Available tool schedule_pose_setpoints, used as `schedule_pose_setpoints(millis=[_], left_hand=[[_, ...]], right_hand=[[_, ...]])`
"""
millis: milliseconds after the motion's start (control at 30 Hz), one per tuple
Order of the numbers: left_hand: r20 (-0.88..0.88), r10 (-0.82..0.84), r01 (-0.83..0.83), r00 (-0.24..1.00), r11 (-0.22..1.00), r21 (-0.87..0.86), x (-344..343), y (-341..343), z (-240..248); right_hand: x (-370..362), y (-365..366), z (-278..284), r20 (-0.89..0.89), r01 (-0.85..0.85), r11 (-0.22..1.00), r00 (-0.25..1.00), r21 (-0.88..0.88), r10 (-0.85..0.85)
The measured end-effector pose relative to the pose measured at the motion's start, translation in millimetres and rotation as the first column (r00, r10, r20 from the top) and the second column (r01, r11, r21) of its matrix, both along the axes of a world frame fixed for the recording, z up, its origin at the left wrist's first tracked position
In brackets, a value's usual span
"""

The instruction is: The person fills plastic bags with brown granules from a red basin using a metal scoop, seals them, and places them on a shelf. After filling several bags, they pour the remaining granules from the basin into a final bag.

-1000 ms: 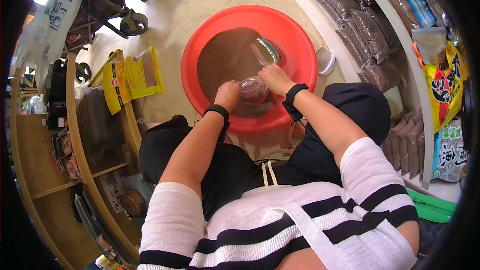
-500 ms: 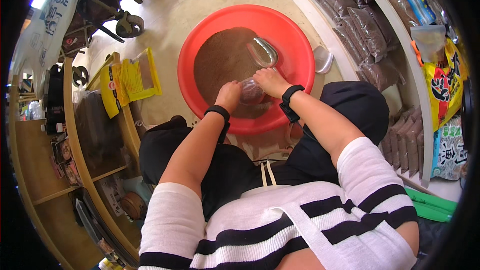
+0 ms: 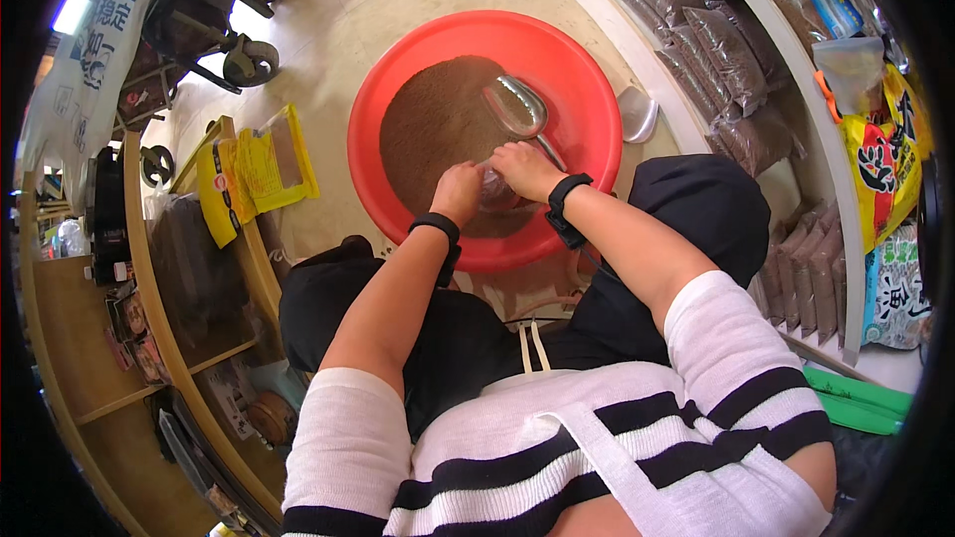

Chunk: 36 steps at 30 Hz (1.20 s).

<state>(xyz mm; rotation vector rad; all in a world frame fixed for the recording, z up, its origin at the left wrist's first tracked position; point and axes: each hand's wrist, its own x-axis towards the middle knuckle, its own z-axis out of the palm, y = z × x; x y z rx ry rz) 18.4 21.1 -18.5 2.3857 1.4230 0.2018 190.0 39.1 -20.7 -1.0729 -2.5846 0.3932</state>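
Note:
Over the near part of a red basin (image 3: 587, 89), my left hand (image 3: 459, 191) and my right hand (image 3: 527, 171) are closed on a clear plastic bag (image 3: 493, 189). The bag hangs between them, its upper edge pinched in my fingers; how full it is I cannot tell. Brown powder (image 3: 433, 119) covers the basin's left and middle floor. A shiny metal scoop (image 3: 516, 107) rests in the basin just beyond my right hand, its handle pointing toward me.
A second, clear scoop (image 3: 637, 114) lies on the floor right of the basin. Shelves on the right hold several brown-filled bags (image 3: 726, 55). At left stand a wooden shelf (image 3: 149, 239), yellow packets (image 3: 274, 164) and a wheeled cart (image 3: 224, 30). My knees flank the basin's near side.
My hands have drawn slightly closer together at the bag's top, and the right has shifted a little left. The bag shows less between them. The scoop lies as before.

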Motion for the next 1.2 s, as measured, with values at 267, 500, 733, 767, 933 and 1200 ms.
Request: schedule_pose_setpoints(millis=[267,500,733,767,933,1200], left_hand=[[-0.101,0.059,-0.074,0.993,0.985,-0.158,8.6,-2.8,15.2],[-0.097,0.037,-0.052,0.995,0.985,-0.162,0.1,-3.0,18.4],[-0.186,0.083,-0.077,0.979,0.996,0.040,-23.9,-9.2,-2.8],[-0.237,0.097,-0.113,0.967,0.992,-0.053,-28.6,-10.6,-4.0],[-0.248,0.176,-0.199,0.953,0.977,-0.071,-45.1,-18.9,-0.9],[-0.231,0.176,-0.249,0.957,0.907,-0.340,-49.5,-24.5,14.9]], right_hand=[[-12.6,-8.5,1.5,-0.057,-0.001,0.989,0.998,-0.145,-0.007],[-18.7,-3.6,1.2,0.027,-0.027,0.994,0.999,-0.107,0.030],[-2.0,-0.7,-14.9,0.125,0.045,0.996,0.991,0.081,-0.055],[0.3,0.1,-16.8,0.173,0.034,0.999,0.984,-0.010,-0.032],[10.3,0.6,-20.6,0.231,0.066,0.998,0.971,0.002,-0.065],[6.1,-3.3,6.5,0.447,0.101,0.989,0.893,-0.107,-0.043]])
